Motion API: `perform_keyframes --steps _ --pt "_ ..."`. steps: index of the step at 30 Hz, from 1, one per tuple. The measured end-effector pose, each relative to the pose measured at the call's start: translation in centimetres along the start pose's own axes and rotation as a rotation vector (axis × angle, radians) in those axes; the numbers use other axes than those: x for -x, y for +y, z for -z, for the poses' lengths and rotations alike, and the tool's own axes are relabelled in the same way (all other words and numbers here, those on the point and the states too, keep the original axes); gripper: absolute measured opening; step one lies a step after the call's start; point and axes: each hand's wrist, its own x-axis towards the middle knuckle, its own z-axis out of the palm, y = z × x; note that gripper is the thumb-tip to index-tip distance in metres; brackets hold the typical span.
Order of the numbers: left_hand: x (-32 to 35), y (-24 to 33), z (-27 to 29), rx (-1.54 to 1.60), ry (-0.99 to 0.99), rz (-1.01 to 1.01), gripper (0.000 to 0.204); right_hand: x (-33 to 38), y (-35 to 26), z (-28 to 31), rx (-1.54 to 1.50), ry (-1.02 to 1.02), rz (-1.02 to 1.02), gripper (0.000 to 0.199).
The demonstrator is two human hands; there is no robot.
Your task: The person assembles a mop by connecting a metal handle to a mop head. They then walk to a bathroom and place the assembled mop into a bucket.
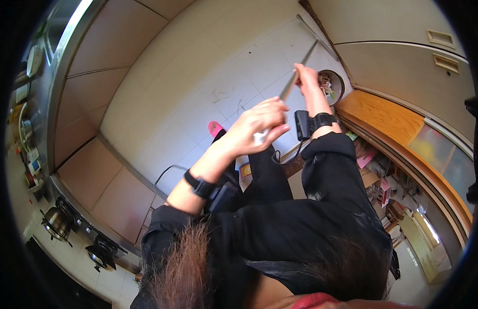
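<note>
Pole (287,91) in both hands, slanting over the pale tiled floor (187,77); far end by a long thin bar (331,50) near the right cabinet (393,62). Left hand (257,126): fingers wrapped round the pole near its white end (260,136), thumb on the near side. Right hand (307,80): fingers curled on the pole further along; exact grip blurred, can't tell how tight. Hands apart, right one nearer the bar.

Just beside right hand: round bin (342,85), scraps (326,85) inside. Dark marks (240,105) on floor. Pink shoe (215,127) below, left of the left hand. Black straps on both wrists, black sleeves pushed up. Right side: wood panel (386,110) past the bin, cluttered shelf (386,190) lower down. Left side: brown cupboards (95,100) under a counter; pot (57,223) and pan (101,257) lower left.
</note>
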Motion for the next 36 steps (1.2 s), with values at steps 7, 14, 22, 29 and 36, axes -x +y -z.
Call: perform_keyframes --steps 7,14,22,29,36 --pt "-5.0 -2.9 -7.0 0.009 -0.078 -0.11 0.015 -4.3 -0.6 4.9 0.196 0.105 0.006 0.026" --pt "-3.8 8.6 0.9 -0.112 0.018 -0.027 0.025 7.8 -0.5 -4.9 -0.13 -0.31 -0.079 0.024" --pt "-0.3 16.9 5.2 -0.049 0.062 0.096 0.022 19.9 2.7 -9.3 -0.478 -0.43 -0.18 0.022" --pt "-0.4 18.8 4.1 0.251 0.218 0.18 0.028 24.7 2.2 -1.0 -0.463 -0.29 -0.363 0.026" --pt "0.5 16.3 -1.6 0.402 0.367 0.521 0.035 22.4 5.6 5.4 -0.583 -0.074 -0.36 0.021"
